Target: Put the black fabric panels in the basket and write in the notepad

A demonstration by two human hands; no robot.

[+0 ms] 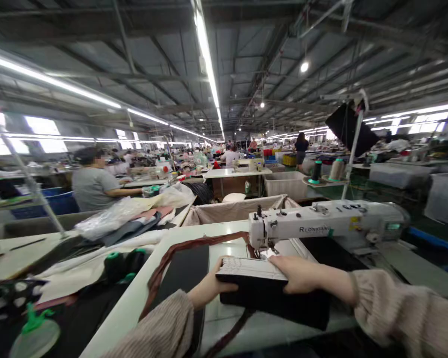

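On the near table [224, 233], right of centre: a black piece [272, 298] with a pale stitched top panel, held at the sewing machine [321, 226]. Long axis runs left to right across the view, roughly parallel to the machine arm; the far edge sits under the needle end, though the needle itself is too small to make out. Left hand [209, 288] clasps the left end of the piece, thumb over the top edge. Right hand [302, 273] lies flat across the top right, fingers pointing left and curled over the near edge, pressing it down. Both sleeves beige knit.

A brown strap [179, 256] loops from the machine head leftward, then toward the near edge of the table. Black sheet [188, 271] lies left of the piece. Thread cones [326, 171] stand behind the machine. Far left, a person in a grey shirt [93, 186] sits at another table; plastic bags [112, 219] are heaped between.
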